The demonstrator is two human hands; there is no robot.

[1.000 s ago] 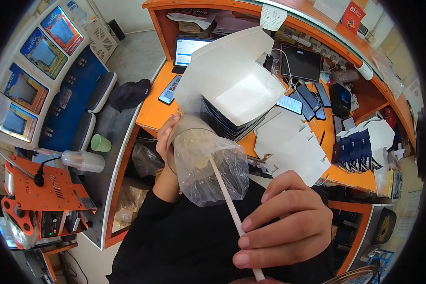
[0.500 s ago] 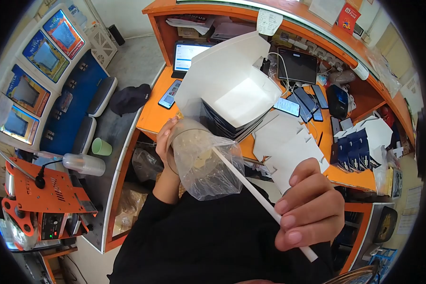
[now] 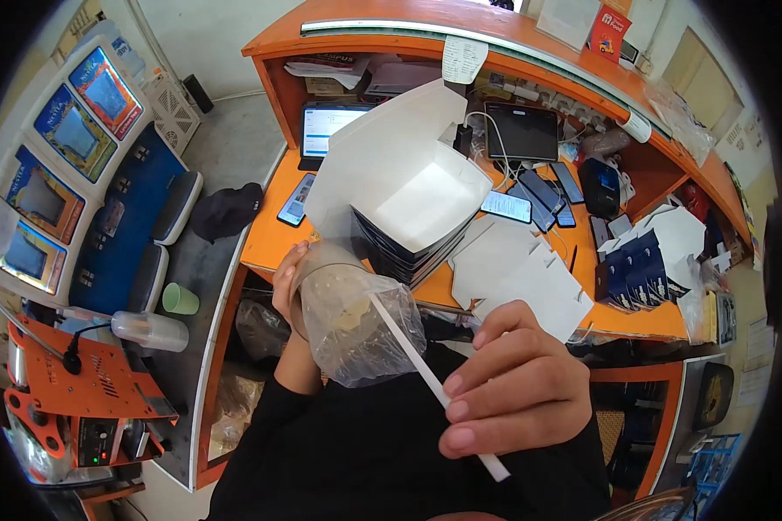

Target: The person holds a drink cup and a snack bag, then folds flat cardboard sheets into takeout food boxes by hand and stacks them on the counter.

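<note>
My left hand (image 3: 290, 291) is wrapped round a translucent cup (image 3: 323, 286) that is tilted with its mouth toward me. A clear plastic bag (image 3: 365, 334) lines the cup and hangs out over its rim. Something pale and yellowish shows inside, too blurred to name. Between the fingertips of my right hand (image 3: 526, 386) is a long white straw (image 3: 413, 358), slanting down to the right; its upper end reaches the bag's opening. Just behind the cup stands a stack of open boxes (image 3: 430, 195), white inside and dark outside.
The orange counter (image 3: 265, 234) carries a phone (image 3: 296, 200), a tablet (image 3: 328, 130), several more phones, flat white boxes (image 3: 521, 273) and dark folded boxes (image 3: 639, 273). At left are a cap (image 3: 226, 211), a green cup (image 3: 180, 299), clear stacked cups (image 3: 150, 331) and an orange machine (image 3: 87, 365).
Over the last second the straw has moved outward right, then back left with my right hand. The cup stays in my left hand, and the view has shifted slightly.
</note>
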